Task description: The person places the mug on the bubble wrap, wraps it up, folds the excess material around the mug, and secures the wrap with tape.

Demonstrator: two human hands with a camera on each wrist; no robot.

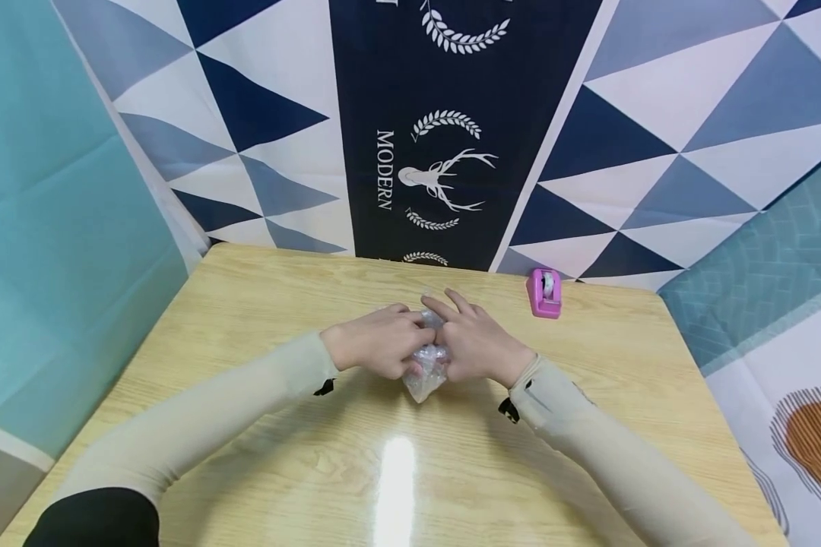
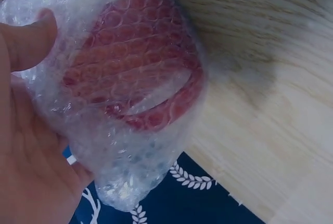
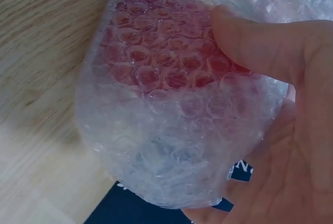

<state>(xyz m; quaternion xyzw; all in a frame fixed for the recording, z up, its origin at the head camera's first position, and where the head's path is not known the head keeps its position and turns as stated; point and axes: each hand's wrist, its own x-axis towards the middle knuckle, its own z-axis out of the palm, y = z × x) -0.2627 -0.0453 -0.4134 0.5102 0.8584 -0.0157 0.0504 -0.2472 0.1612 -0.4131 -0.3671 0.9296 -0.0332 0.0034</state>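
A bundle of clear bubble wrap is held between both hands over the middle of the table. Through its layers a red item shows in both wrist views; its exact kind is hidden by the wrap. My left hand grips one side, its thumb lying on the plastic. From the other side my right hand holds the bundle, with the thumb pressed over the red part. In the head view some of the right fingers stick out past the wrap. The lower end of the bundle narrows to a point.
A pink tape dispenser stands near the back edge of the wooden table, to the right of the hands. Behind the table hangs a patterned cloth with triangles and a dark deer-print band. Teal cloth hangs at the left.
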